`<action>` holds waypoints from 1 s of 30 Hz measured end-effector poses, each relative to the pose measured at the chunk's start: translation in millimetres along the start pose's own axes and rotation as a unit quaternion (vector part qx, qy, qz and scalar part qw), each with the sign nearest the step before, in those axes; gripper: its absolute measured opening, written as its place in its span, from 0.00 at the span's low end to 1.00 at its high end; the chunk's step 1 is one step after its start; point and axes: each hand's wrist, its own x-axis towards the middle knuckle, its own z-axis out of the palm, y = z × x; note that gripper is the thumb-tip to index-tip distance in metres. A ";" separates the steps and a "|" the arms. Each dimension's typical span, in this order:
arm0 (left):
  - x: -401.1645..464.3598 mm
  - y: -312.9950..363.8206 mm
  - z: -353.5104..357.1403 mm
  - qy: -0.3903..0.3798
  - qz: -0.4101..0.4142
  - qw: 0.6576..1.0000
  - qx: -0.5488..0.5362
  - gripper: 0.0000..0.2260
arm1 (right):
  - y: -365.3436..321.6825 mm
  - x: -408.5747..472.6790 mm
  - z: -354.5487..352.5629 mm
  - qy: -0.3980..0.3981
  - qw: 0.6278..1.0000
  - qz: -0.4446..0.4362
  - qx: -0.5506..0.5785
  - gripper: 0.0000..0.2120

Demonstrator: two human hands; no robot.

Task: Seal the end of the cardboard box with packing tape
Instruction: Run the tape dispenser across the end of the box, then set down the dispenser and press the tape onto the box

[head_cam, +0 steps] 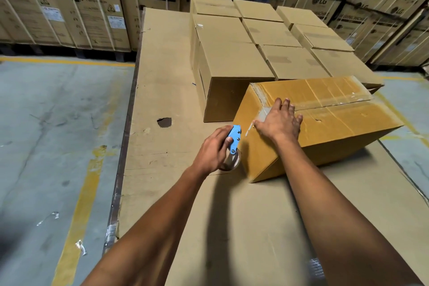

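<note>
- Two bare forearms reach out over the flat brown cardboard sheet [243,216] that covers the work surface.
- The left hand [213,148] has its fingers clenched round a blue-framed tape dispenser [234,140], with its roll of clear packing tape [232,162] held just beside the near end of the box.
- The right hand [279,121] lies flat, fingers spread and grasping nothing, pressing a strip of tape at the top edge of the yellow-brown cardboard box [336,127].
- Judged from this, the top seam looks taped already; the strip down the end face seems only begun and uncut.
- Behind it sit plain brown cartons [234,62], closed and packed in rows.
</note>
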 end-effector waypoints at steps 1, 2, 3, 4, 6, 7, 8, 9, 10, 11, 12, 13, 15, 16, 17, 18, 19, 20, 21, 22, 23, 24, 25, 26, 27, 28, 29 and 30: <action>-0.7 -4.0 -0.8 0.008 -0.013 1.000 -0.018 0.20 | 0.4 -0.1 0.2 0.000 1.000 -0.001 0.000 0.54; -1.5 -8.4 -0.5 0.011 -0.030 0.999 -0.043 0.20 | 1.3 -0.1 0.6 0.001 1.000 -0.003 0.001 0.54; -3.1 -12.0 -0.7 0.012 -0.054 0.996 -0.073 0.20 | 2.4 0.1 1.1 0.003 1.000 -0.004 0.001 0.55; -4.9 -15.1 -1.5 0.011 -0.087 0.990 -0.113 0.20 | 3.3 0.0 1.2 0.006 1.000 -0.006 0.003 0.55; -10.4 -18.1 -2.6 0.013 -0.169 0.967 -0.192 0.18 | 4.3 -0.4 1.5 0.011 1.000 -0.012 0.007 0.56; -13.7 -17.9 -3.2 0.016 -0.203 0.952 -0.227 0.16 | 4.5 -0.4 1.6 0.013 1.000 -0.017 0.009 0.56; -17.4 -19.8 -3.0 0.021 -0.232 0.938 -0.257 0.15 | 4.7 -0.6 1.5 0.015 1.000 -0.020 0.009 0.56; -20.9 -21.9 -2.6 0.029 -0.262 0.924 -0.277 0.13 | 4.7 -1.3 1.4 0.016 1.000 -0.023 0.011 0.56; -23.9 -23.1 -2.8 0.034 -0.286 0.913 -0.288 0.13 | 4.7 -1.9 1.2 0.018 0.999 -0.025 0.011 0.55; -26.4 -25.8 -2.4 0.033 -0.304 0.908 -0.286 0.14 | 4.8 -2.2 1.4 0.019 0.999 -0.026 0.012 0.55; -28.4 -28.9 -2.0 0.024 -0.315 0.908 -0.276 0.15 | 4.7 -2.4 0.7 0.019 0.999 -0.026 0.013 0.55; -29.7 -34.3 -0.8 0.009 -0.322 0.911 -0.257 0.16 | 4.5 -2.8 0.1 0.019 0.999 -0.026 0.013 0.55; -32.4 -46.6 2.0 -0.012 -0.335 0.916 -0.221 0.16 | 4.2 -3.6 -0.7 0.016 0.999 -0.028 0.013 0.55; -34.0 -53.0 3.2 -0.015 -0.336 0.917 -0.213 0.16 | 4.2 -3.9 -0.9 0.014 0.999 -0.029 0.013 0.55; -35.1 -59.3 4.5 -0.014 -0.336 0.919 -0.205 0.16 | 4.2 -3.6 -0.7 0.014 0.999 -0.029 0.014 0.54; -36.5 -65.8 5.9 -0.013 -0.337 0.922 -0.191 0.16 | 4.0 -3.0 -0.3 0.016 0.999 -0.029 0.013 0.54; -38.2 -70.3 6.8 -0.018 -0.338 0.926 -0.167 0.15 | 3.7 -2.7 0.4 0.019 0.999 -0.027 0.012 0.54; -40.1 -73.0 7.0 -0.028 -0.340 0.929 -0.141 0.14 | 3.4 -1.8 0.9 0.021 0.999 -0.026 0.009 0.54; -42.0 -75.2 7.4 -0.039 -0.344 0.931 -0.119 0.13 | 2.9 -1.3 1.2 0.020 0.999 -0.025 0.006 0.54; -43.4 -77.1 7.6 -0.044 -0.346 0.931 -0.104 0.12 | 2.6 -0.4 0.9 0.018 1.000 -0.025 0.004 0.54; -43.8 -79.4 7.7 -0.046 -0.346 0.932 -0.095 0.12 | 2.1 -0.1 1.0 0.017 1.000 -0.026 0.003 0.54; -44.1 -81.3 7.2 -0.043 -0.342 0.934 -0.089 0.12 | 1.6 -0.5 1.0 0.016 0.999 -0.027 0.002 0.54; -44.1 -82.9 6.6 -0.036 -0.338 0.937 -0.083 0.13 | 1.3 -0.9 0.8 0.014 1.000 -0.028 0.001 0.54; -44.1 -84.7 5.7 -0.031 -0.334 0.939 -0.076 0.13 | 1.3 -1.0 0.8 0.012 1.000 -0.029 -0.001 0.54; -43.8 -85.9 4.8 -0.026 -0.332 0.940 -0.069 0.12 | 1.6 -1.3 1.0 0.011 0.999 -0.034 -0.003 0.54; -43.6 -87.4 3.7 -0.024 -0.331 0.941 -0.064 0.12 | 1.7 -2.4 1.2 0.020 0.999 -0.047 -0.012 0.53; -43.4 -89.3 3.2 -0.024 -0.328 0.942 -0.062 0.11 | 0.8 -4.8 1.8 0.041 0.996 -0.072 -0.032 0.51; -43.4 -90.6 3.1 -0.024 -0.323 0.944 -0.063 0.10 | -0.9 -8.1 4.3 0.076 0.989 -0.111 -0.062 0.49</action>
